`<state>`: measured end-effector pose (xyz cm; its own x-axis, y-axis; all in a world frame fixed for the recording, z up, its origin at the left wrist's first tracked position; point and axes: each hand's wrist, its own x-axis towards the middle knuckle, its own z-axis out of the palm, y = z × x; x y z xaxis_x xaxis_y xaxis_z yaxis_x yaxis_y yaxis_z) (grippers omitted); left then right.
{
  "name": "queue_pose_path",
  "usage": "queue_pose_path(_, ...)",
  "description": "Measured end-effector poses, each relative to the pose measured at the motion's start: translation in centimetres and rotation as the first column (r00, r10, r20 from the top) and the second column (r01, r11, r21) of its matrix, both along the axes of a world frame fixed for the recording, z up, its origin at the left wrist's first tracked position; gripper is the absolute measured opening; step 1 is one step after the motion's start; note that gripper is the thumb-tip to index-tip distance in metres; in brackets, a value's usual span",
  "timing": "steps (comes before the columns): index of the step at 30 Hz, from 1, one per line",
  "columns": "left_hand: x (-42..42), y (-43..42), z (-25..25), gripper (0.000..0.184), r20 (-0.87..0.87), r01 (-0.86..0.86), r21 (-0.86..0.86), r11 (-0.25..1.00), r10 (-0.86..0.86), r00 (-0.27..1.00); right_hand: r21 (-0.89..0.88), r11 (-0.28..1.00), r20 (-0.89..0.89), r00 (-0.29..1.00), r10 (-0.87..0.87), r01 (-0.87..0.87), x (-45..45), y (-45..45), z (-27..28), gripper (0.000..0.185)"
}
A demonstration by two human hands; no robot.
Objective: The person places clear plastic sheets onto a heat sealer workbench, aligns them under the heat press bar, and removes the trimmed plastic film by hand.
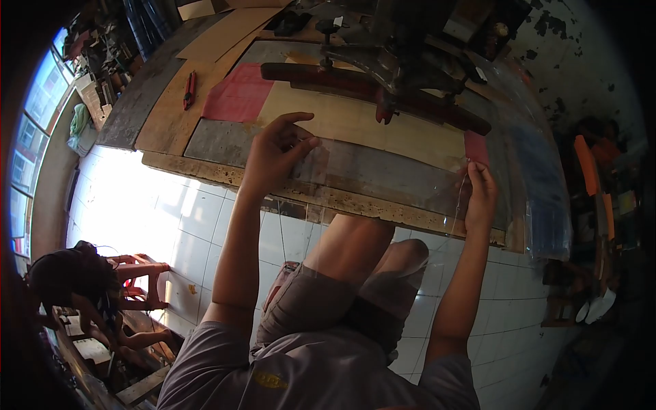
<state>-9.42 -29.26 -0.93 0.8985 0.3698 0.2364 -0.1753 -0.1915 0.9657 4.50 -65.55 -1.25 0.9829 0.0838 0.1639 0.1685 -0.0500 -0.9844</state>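
A thin clear plastic sheet [383, 167] spans between my hands at the near edge of the bench, its lower part hanging over my lap. My left hand [279, 152] has its thumb and a bent finger closed at the sheet's left corner, with the index finger raised apart. On the right side, my right hand [480, 195] pinches the other edge between thumb and fingers. Just beyond lies a cream-coloured strip [328, 116] with pink ends [236, 94], under the dark red bar [321, 76] of a press-like machine [393, 61].
A red cutter knife [189, 90] rests on brown board [167, 113] at the left. Clear plastic sheets [547, 205] hang over the bench's right side. Another person [82, 280] is at lower left near a red stool [143, 280]. White tiles [184, 219] cover the floor.
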Motion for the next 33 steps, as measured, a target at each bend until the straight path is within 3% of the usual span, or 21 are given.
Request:
queue_pose_path(18,-0.27,0.06,0.70,0.044,0.009,0.039,0.014,0.999,-0.039,0.999,-0.140,0.990,-0.001,1.000,-0.027,0.026,0.14,0.04,-0.44,0.028)
queue_pose_path(33,-0.28,0.20,0.70,0.045,0.001,0.029,0.058,0.998,-0.029,1.000,-0.153,0.988,0.009,1.000,-0.017,0.018,0.29,0.03,-0.80,0.029)
